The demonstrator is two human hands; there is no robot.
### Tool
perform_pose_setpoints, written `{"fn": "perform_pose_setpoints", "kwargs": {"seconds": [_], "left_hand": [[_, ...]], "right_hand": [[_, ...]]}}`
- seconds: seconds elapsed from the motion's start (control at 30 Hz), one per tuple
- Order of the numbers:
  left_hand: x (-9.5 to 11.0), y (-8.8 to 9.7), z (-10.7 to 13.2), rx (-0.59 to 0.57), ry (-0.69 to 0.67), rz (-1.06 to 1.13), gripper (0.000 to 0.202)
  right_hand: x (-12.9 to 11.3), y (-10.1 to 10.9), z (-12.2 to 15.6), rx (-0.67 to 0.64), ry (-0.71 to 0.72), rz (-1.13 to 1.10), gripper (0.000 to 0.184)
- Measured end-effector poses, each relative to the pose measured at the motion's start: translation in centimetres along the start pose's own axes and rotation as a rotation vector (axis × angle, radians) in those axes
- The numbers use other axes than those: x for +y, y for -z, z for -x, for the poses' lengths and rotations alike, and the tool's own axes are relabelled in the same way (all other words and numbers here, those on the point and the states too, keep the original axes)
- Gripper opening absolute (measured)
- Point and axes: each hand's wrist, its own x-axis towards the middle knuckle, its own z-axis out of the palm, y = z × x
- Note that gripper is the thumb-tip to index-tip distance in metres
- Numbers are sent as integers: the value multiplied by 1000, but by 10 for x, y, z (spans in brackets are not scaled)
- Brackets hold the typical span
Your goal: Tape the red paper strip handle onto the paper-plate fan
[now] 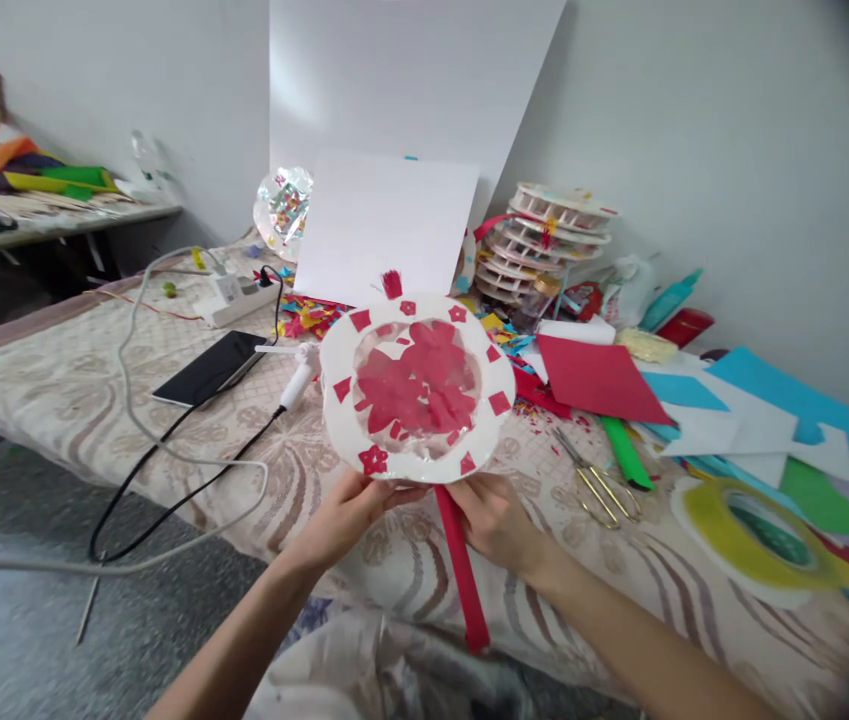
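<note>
Upright before me is a handmade hand fan (418,390), with a scalloped white rim, red paper shapes on it and a clear centre filled with red flower cut-outs. A red tassel (392,284) sticks up at its top, and a red handle strip (461,570) slants down from its lower edge. My left hand (364,503) grips the lower left rim, its fingertips partly hidden behind it. Closed at the lower right, beside the top of the handle, my right hand (495,520) holds the fan too. Close by on the left lies a white glue gun (298,382).
A black tablet (210,368), cables and a white power strip (242,302) lie left. Gold-handled scissors (598,485), yellow tape (761,535) and coloured paper (608,378) lie right. Behind stand a white board (386,225) and stacked white frames (544,245).
</note>
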Motion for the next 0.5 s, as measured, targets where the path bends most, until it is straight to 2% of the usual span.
{"fn": "perform_pose_setpoints", "kwargs": {"seconds": [0.17,0.33,0.43,0.5], "left_hand": [[0,-2,-3,35,-19,20,30],[1,-7,-6,152,2,29,24],[2,-7,-8,200,46,29,21],[2,-6,-10,219,52,29,22]], "right_hand": [[-3,-2,0,-24,-35,23,46],[-2,-4,0,-131,-120,37,43],[3,2,6,-171,-82,-37,41],[5,12,15,-154,-58,-63,42]]}}
